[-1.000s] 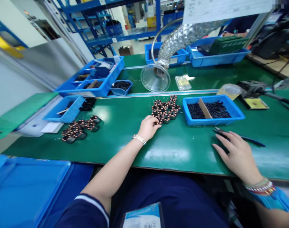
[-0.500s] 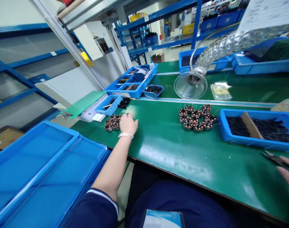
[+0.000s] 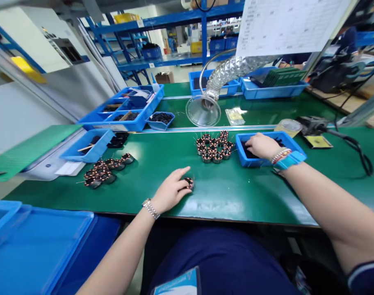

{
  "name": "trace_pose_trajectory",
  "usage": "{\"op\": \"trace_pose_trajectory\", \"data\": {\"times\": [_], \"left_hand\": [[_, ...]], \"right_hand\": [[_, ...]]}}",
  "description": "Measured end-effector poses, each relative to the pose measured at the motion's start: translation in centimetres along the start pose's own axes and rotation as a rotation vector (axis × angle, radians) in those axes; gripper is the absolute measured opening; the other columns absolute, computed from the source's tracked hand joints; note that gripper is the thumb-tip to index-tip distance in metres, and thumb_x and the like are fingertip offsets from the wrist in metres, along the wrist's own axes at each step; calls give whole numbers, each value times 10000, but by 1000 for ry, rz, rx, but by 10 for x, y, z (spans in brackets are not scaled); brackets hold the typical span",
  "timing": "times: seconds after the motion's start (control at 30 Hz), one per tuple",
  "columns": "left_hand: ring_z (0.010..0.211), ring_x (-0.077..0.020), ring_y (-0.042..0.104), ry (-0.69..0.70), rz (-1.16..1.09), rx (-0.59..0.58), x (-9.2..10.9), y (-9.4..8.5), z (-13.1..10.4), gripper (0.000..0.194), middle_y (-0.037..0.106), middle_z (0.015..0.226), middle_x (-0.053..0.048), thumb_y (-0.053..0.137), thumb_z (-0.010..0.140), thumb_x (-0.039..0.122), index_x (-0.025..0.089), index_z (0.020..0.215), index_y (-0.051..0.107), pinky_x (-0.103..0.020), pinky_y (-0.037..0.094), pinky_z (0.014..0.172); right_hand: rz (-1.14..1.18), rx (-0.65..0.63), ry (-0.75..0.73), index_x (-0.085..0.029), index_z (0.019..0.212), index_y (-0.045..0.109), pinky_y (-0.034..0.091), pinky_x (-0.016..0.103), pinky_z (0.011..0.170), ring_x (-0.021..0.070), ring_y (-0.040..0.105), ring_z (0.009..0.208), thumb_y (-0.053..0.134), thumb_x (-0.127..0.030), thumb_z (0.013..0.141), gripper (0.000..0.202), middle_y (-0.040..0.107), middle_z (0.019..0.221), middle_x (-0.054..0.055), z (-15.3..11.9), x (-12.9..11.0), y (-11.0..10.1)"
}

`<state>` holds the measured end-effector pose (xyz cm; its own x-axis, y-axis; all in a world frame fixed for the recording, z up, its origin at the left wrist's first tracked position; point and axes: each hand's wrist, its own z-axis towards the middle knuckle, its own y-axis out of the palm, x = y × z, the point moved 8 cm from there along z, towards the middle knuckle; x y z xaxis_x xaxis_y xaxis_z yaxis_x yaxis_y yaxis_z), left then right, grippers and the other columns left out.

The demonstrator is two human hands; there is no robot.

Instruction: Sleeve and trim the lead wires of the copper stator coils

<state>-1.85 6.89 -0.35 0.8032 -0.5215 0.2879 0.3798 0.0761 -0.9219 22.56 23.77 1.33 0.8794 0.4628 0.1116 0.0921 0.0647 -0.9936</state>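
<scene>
My left hand is over the front middle of the green table, its fingers curled round a single copper-wound motor stator. My right hand reaches into a blue bin of black strips. Its fingers are bent down and pressed together among the strips; what they grip is hidden. A group of copper-wound stators stands just left of that bin. More stators are gathered at the left of the table. Under my right wrist lies a dark hand tool, partly covered.
A clear funnel on a foil duct hangs over the table's middle. Blue trays with small parts stand at the left back, and a tape roll sits behind the right bin. The front edge runs close to my body.
My left hand has moved right from the left stator group and now has one stator. My right hand has left the dark tool and moved into the bin. The view has swung right.
</scene>
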Motion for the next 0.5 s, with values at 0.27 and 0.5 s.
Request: {"op": "trace_pose_trajectory", "data": {"times": [0.27, 0.5], "left_hand": [[1169, -232, 413, -119, -272, -33, 42, 30, -3, 571, 448, 1257, -126, 613, 724, 316, 192, 1226, 372, -423, 366, 973], [1051, -230, 489, -137, -346, 21, 55, 47, 12, 548, 553, 1120, -88, 649, 685, 356, 202, 1160, 424, -420, 386, 918]], "right_hand": [[-6, -21, 76, -129, 891, 672, 410, 304, 713, 228, 534, 879, 444, -178, 764, 265, 632, 847, 143, 5, 0, 7], [322, 351, -118, -167, 871, 636, 417, 337, 787, 189, 529, 830, 454, -265, 813, 214, 628, 851, 62, -59, -40, -45]]}}
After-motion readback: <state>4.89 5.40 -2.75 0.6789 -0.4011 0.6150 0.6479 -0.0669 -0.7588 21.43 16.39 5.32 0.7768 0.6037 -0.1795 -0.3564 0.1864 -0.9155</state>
